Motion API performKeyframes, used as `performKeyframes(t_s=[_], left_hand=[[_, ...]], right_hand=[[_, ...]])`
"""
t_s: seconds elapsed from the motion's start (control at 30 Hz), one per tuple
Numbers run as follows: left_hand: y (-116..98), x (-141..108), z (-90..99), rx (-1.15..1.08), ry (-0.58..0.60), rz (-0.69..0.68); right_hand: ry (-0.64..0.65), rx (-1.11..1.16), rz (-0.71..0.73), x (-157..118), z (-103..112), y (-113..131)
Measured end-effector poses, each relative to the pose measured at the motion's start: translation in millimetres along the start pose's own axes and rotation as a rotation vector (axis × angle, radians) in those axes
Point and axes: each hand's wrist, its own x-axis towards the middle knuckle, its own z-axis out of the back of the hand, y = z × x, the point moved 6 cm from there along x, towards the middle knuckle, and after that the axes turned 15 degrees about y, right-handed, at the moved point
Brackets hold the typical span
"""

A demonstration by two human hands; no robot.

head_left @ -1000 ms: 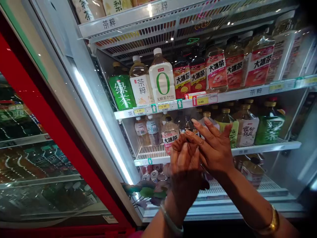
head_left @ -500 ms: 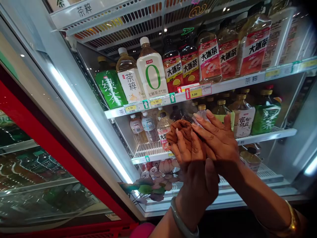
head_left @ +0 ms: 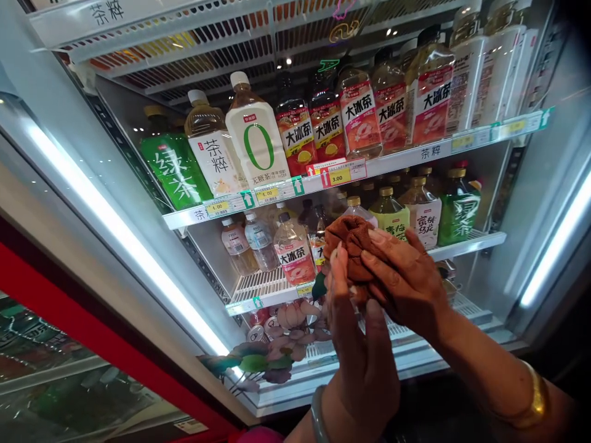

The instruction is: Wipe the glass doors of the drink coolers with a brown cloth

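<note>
A crumpled brown cloth (head_left: 347, 246) is under the fingers of my right hand (head_left: 410, 286), which wears a gold bracelet and grips it. My left hand (head_left: 362, 351), with a pale grey-green bangle, is just below, its fingers stretched upward. Its fingertips are at the cloth's lower left edge; whether they press on it I cannot tell. Behind the cloth and hands are the fridge's drink shelves, partly hidden by them. Nearest the cloth are an iced tea bottle with a pink label (head_left: 293, 249) and a bottle with a yellow-green label (head_left: 390, 212).
Tea bottles, among them a large white-labelled bottle (head_left: 256, 138) and a green one (head_left: 173, 163), line the upper shelf (head_left: 397, 161). Bright light strips (head_left: 115, 227) run down both sides. A red door frame (head_left: 92, 320) crosses the lower left. Flowers and leaves (head_left: 258, 362) show low down.
The view has shifted, so the shelves appear further left. My right hand has come onto the cloth, while my left fingers have slid off its face to its lower edge.
</note>
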Motion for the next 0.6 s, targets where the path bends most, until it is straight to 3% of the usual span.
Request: performKeyframes(t_s=[0.1,0.2,0.3,0.37,0.43,0.53,0.6], left_hand=[[-12.0,5.7,13.0,0.142,-0.052,-0.088],[-11.9,5.9,25.2,0.286,-0.149,-0.116],[-8.7,6.0,27.9,0.381,-0.127,-0.122],[-10.2,6.8,23.4,0.462,-0.049,-0.188],[-10.9,8.9,15.4,0.539,0.025,-0.261],[-6.0,16.3,-0.3,0.613,0.066,-0.302],[-0.8,23.5,-12.2,0.65,0.073,-0.284]], right_hand=[[-0.055,-0.02,-0.122,8.7,14.0,-12.2],[-0.105,0.034,-0.301,11.6,11.0,-6.2],[-0.028,0.028,-0.182,5.0,-4.6,14.1],[0.054,0.009,-0.047,-6.4,-11.3,16.4],[0.063,0.0,-0.034,-18.1,-7.8,2.8],[-0.036,0.003,-0.236,-25.5,4.8,-23.4],[-0.072,0.024,-0.344,-24.7,5.2,-27.1]])
